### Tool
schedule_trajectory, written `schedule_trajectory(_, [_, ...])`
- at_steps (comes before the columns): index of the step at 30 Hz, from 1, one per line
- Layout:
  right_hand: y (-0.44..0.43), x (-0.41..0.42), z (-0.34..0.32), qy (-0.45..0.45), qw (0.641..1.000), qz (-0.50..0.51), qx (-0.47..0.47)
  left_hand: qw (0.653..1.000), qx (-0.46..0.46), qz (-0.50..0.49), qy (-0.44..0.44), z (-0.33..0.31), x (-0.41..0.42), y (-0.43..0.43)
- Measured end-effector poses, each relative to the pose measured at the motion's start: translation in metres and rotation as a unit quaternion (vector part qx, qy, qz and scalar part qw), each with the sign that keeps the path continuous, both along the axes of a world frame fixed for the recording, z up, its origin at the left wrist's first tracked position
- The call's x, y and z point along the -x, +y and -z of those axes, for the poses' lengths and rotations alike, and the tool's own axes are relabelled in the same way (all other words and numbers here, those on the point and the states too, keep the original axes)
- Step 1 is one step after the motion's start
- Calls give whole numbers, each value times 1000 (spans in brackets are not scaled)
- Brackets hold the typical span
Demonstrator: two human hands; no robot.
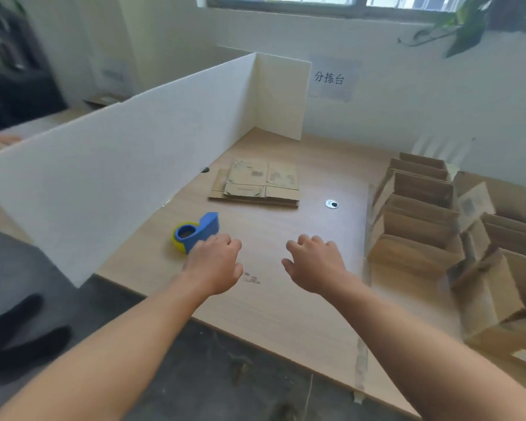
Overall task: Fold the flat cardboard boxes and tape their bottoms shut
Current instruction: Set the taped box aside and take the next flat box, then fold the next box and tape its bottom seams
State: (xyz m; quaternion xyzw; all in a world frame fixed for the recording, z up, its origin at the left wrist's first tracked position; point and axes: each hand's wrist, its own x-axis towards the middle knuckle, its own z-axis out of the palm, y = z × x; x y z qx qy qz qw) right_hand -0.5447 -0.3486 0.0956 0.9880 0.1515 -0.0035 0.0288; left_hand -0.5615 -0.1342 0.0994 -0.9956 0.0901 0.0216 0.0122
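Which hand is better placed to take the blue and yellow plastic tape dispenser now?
Left. The left hand is right beside the blue and yellow plastic tape dispenser; the right hand is farther away.

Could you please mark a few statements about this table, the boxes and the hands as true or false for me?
1. The blue tape dispenser lies on the table close by the left hand. True.
2. The right hand grips a flat box. False: it holds nothing, its fingers loosely curled.
3. The stack of flat boxes lies beyond both hands. True.
4. The folded boxes stand on the left of the table. False: they stand on its right side.
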Motion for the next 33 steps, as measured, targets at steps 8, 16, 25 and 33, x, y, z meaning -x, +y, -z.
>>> schedule_trajectory(8, [36,-84,8,27,1000,-12,9,998,-43,-34,33,3,-79,45])
schedule_trajectory(16, [41,-204,22,52,998,6,24,999,-15,-35,34,18,-210,58])
schedule_trajectory(25, [54,-324,55,101,992,69,15,997,9,-3,72,46,-359,77])
schedule_trajectory(33, [41,-431,108,164,953,246,-66,991,26,0,130,116,-500,83])
